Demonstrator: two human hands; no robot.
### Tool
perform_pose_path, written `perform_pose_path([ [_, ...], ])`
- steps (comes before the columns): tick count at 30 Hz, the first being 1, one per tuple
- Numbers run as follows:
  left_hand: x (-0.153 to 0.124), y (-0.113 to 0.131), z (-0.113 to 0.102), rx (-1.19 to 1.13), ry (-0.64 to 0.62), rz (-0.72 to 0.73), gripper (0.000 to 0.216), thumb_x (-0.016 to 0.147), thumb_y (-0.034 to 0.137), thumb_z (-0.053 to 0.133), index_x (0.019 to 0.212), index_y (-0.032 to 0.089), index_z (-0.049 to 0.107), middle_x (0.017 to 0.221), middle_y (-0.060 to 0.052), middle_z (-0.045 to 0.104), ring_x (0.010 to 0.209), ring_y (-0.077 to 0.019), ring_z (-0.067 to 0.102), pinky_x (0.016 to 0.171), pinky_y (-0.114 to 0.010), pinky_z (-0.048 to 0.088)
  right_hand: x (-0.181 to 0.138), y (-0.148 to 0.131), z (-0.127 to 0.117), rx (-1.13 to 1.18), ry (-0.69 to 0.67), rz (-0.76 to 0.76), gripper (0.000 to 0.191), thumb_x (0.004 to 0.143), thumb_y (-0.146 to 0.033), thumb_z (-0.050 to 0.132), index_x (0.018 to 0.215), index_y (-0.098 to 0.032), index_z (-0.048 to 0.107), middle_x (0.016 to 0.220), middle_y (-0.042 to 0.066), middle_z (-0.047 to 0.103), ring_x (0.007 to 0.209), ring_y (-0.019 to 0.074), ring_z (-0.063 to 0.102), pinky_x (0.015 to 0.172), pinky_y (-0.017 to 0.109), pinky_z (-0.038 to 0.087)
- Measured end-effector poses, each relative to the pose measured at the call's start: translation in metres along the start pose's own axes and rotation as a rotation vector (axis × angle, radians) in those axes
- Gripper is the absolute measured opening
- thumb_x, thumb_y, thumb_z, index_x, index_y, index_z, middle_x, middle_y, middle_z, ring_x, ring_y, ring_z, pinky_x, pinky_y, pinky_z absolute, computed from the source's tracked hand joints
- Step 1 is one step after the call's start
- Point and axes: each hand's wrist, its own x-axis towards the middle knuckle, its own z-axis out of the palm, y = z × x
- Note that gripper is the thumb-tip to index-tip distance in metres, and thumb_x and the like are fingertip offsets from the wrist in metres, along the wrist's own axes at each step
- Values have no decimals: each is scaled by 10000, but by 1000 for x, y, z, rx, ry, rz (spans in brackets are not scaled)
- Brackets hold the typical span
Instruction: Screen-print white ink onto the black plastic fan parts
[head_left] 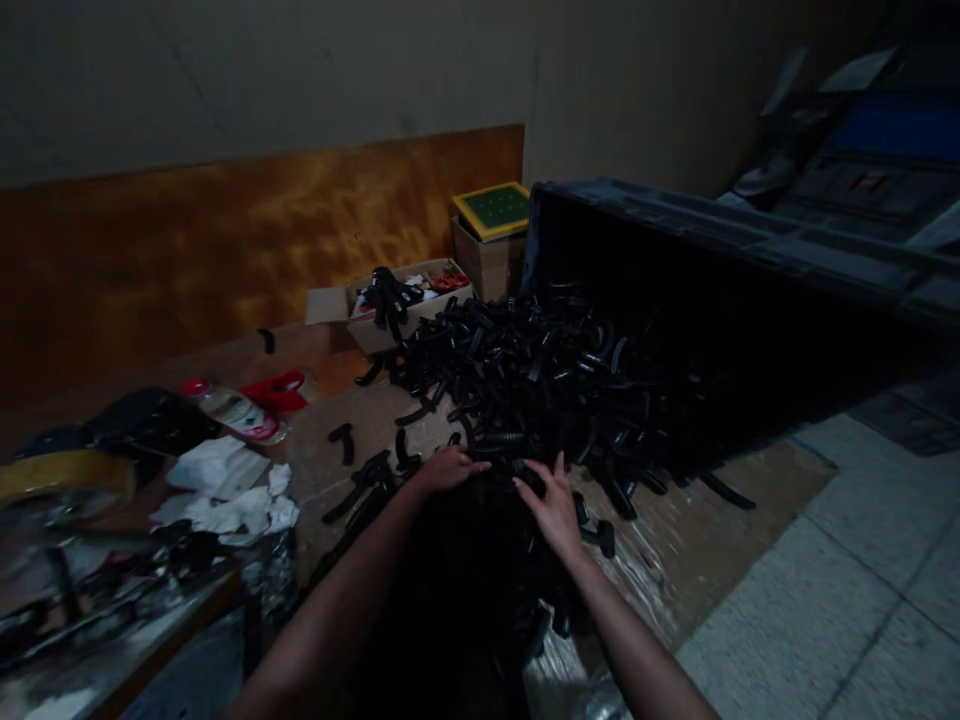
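Tipped black bin (712,260) spills a heap of black curved parts (540,390) toward you, straight ahead. Your right hand (553,508) lies flat on its near edge, fingers spread. Your left hand (448,468) curls over parts beside it, equally near; grip unclear.

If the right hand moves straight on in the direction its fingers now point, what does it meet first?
Most likely the pile of black curved parts: the right hand points into it, fingertips at its near edge. The tipped black crate lies behind.
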Motion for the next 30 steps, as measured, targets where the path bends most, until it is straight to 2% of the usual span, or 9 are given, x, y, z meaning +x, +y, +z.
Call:
perform_pose_path([
  [3, -28, -6, -4, 50, 31, -37, 425, 808, 653, 574, 742, 287, 780, 972, -26, 772, 1110, -256, 636, 979, -316, 452, -15, -21, 18, -7, -65, -95, 365, 931, -364, 540, 1259, -259, 662, 1627, 107, 236, 1390, 312, 425, 1112, 439, 384],
  [7, -71, -18, -11, 184, 62, -48, 428, 835, 608, 572, 769, 244, 786, 1195, -79, 714, 1207, -294, 588, 1034, -372, 436, -23, -51, 29, 26, -237, -242, 438, 913, -388, 589, 1332, -267, 623, 1595, 120, 316, 1396, 327, 419, 1121, 471, 373],
  [10, -101, -24, -8, 271, 222, 20, 404, 898, 515, 517, 955, 217, 784, 1382, -105, 605, 1316, -303, 510, 1116, -427, 381, -23, -48, 8, 137, -300, -373, 417, 923, -414, 568, 1308, -270, 642, 1515, 97, 460, 1338, 277, 502, 1102, 445, 412],
  [12, -123, -26, 2, 268, 445, 45, 407, 932, 423, 466, 1123, 188, 738, 1446, -124, 546, 1352, -299, 476, 1152, -458, 346, -23, -21, -20, 195, -169, -422, 367, 948, -431, 519, 1239, -277, 681, 1406, 74, 584, 1266, 239, 568, 1090, 440, 429],
  [16, -177, -33, 53, 123, 824, 32, 451, 977, 331, 343, 1285, 179, 636, 1477, -120, 513, 1383, -261, 451, 1169, -468, 343, -24, 72, -62, 69, 329, -232, 569, 927, -616, 438, 1148, -166, 707, 1203, 160, 686, 1201, 299, 580, 1080, 543, 395],
  [19, -215, -43, 115, 3, 896, -87, 448, 989, 327, 327, 1326, 216, 600, 1536, -95, 445, 1443, -253, 370, 1187, -489, 314, -31, 119, -46, -26, 378, -67, 789, 897, -728, 331, 1263, -100, 638, 1358, 219, 565, 1316, 343, 473, 1109, 571, 339],
  [24, -237, -65, 191, -94, 908, -345, 547, 954, 424, 431, 1445, 189, 478, 1643, -138, 206, 1515, -329, 163, 1194, -579, 224, -52, 106, 10, 56, 250, -13, 770, 875, -751, 333, 1242, -156, 655, 1539, 163, 341, 1412, 330, 343, 1158, 507, 294],
  [27, -225, -68, 197, -133, 885, -366, 606, 932, 481, 466, 1458, 181, 459, 1661, -144, 116, 1509, -344, 182, 1191, -560, 244, -54, 87, 17, 101, 173, -27, 730, 852, -752, 396, 1215, -179, 666, 1558, 143, 318, 1421, 332, 325, 1155, 500, 296],
  [30, -208, -66, 189, -134, 933, -381, 580, 912, 501, 488, 1372, 154, 550, 1648, -141, 163, 1510, -355, 160, 1201, -559, 223, -50, 77, 18, 46, 108, -73, 687, 855, -740, 417, 1225, -214, 659, 1524, 131, 391, 1451, 333, 270, 1172, 550, 227],
])
